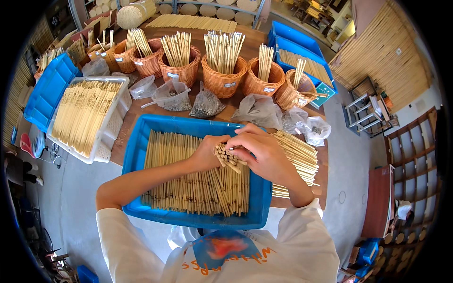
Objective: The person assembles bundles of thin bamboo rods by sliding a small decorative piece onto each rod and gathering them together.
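Note:
Above a blue plastic bin [196, 219], my left hand [207, 153] is closed round a bundle of thin bamboo sticks [230, 160], their cut ends facing me. Against the top ends of that bundle, the fingers of my right hand [262, 150] are pinched together. A tiny shiny spot shows at its fingertips, too small to name. Many more bamboo sticks [186, 193] lie side by side in the bin, a few of them slanting at its right part. Just right of the bin, loose bamboo sticks [299, 162] are piled on the brown table [322, 181].
Wicker baskets [224, 80] holding upright sticks stand in a row at the back. Before them lie plastic bags [207, 103] of small metallic pieces. A white crate [125, 99] full of sticks is at left, blue bins [295, 42] at back right.

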Demonstrator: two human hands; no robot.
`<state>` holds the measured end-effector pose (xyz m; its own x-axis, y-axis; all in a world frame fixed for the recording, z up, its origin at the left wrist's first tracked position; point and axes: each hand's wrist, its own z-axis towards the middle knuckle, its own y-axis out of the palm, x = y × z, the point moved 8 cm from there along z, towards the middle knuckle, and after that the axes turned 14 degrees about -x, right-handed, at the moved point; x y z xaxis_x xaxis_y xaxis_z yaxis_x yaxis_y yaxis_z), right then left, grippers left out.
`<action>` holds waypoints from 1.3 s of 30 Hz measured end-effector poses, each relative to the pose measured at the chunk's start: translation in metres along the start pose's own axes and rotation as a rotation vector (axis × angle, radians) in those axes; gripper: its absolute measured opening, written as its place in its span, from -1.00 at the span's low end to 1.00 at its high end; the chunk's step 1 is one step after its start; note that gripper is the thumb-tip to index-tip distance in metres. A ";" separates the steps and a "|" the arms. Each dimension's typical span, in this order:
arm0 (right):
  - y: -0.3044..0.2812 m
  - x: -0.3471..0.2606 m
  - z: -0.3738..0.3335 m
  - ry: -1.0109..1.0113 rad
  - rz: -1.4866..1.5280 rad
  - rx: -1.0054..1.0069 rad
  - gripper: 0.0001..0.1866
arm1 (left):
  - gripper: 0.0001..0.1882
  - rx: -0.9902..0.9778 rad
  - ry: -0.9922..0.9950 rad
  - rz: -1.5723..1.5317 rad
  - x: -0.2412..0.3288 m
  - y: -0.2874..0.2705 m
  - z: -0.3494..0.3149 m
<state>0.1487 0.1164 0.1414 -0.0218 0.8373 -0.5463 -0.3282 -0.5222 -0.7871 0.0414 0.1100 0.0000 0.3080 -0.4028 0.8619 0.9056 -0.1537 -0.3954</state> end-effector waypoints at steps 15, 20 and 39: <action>-0.003 0.002 -0.005 -0.085 -0.091 0.134 -0.79 | -0.53 -0.054 -0.085 0.093 -0.004 -0.001 0.003; -0.031 -0.023 -0.005 -0.163 -0.140 0.387 -0.81 | -0.58 -0.062 -0.131 -0.096 -0.005 0.001 -0.001; -0.082 0.019 -0.043 -0.042 0.307 0.473 -0.82 | -0.80 -0.049 -0.103 -0.036 0.003 0.000 0.004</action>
<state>0.2160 0.1685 0.1834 -0.2174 0.6695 -0.7103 -0.6885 -0.6210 -0.3747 0.0438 0.1125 0.0034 0.3066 -0.3017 0.9028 0.9019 -0.2111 -0.3768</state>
